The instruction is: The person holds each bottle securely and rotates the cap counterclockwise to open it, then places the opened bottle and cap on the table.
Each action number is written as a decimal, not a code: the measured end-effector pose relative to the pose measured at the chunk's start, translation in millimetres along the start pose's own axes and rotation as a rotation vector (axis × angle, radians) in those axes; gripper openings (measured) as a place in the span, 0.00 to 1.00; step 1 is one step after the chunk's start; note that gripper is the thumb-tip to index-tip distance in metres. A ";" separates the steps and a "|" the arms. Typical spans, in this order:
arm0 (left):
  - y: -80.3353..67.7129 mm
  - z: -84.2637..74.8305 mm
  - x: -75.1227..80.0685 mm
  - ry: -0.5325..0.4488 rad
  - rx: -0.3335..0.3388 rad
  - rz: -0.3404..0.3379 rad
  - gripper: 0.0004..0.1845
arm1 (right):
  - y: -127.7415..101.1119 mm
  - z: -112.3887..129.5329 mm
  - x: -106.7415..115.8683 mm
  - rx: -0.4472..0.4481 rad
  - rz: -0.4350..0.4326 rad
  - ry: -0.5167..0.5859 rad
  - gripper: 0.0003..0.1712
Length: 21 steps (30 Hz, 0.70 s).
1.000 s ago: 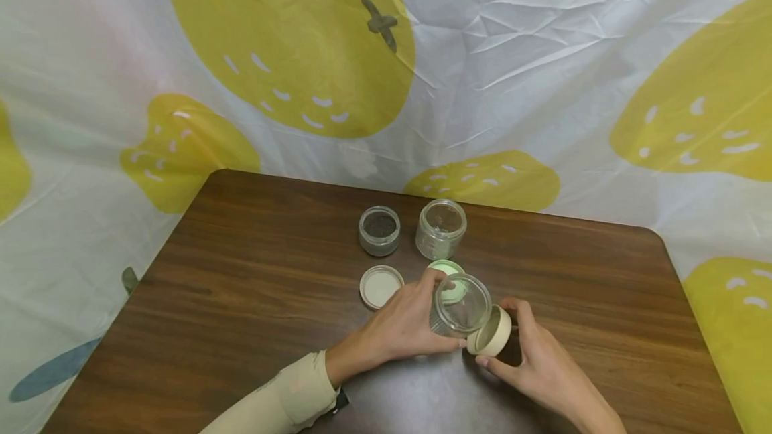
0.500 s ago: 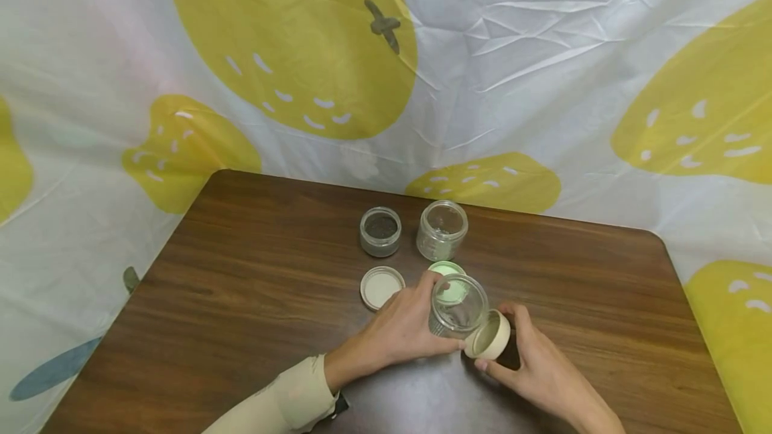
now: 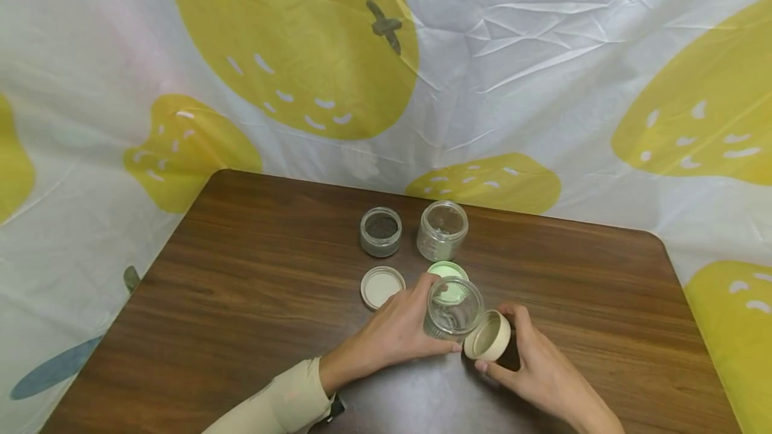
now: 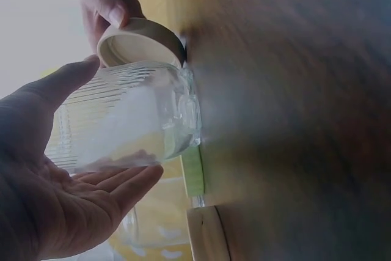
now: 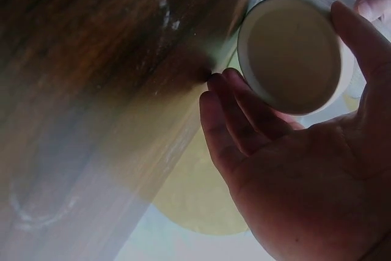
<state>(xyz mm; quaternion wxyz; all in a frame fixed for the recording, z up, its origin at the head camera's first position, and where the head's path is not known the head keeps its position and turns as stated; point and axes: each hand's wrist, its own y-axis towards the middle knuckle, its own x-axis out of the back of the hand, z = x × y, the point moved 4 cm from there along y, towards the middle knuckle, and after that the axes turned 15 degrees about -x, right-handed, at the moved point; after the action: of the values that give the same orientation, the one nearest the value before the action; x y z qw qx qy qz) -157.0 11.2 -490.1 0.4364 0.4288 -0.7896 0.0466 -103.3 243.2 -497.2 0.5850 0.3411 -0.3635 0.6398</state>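
My left hand [image 3: 395,333] grips a clear ribbed glass jar [image 3: 452,309] with no lid, holding it just above the brown wooden table [image 3: 241,300]. In the left wrist view the jar [image 4: 131,123] lies between thumb and fingers of that hand [image 4: 73,181]. My right hand [image 3: 531,360] holds a cream lid [image 3: 488,336] beside the jar's right side, its hollow side up. The right wrist view shows the lid [image 5: 293,53] pinched between the thumb and curled fingers of the right hand [image 5: 299,169].
Behind the hands stand a small jar with dark contents [image 3: 380,232] and an empty clear jar [image 3: 442,230]. A white lid [image 3: 382,286] and a green lid [image 3: 447,270] lie on the table. A lemon-print cloth [image 3: 386,59] hangs behind.
The jar in my left hand has come down a little and turned more upright. The cream lid has stayed next to it in my right hand.
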 end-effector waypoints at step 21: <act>0.1 0.4 1.1 0.038 -0.016 0.012 0.51 | -3.3 -8.7 1.2 -0.004 0.003 0.041 0.50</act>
<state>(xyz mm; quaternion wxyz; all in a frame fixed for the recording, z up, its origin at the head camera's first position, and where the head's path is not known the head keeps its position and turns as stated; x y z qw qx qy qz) -157.6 10.4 -489.5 0.4546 0.4195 -0.7841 0.0512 -100.1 251.5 -500.3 0.5919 0.3261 -0.3532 0.6469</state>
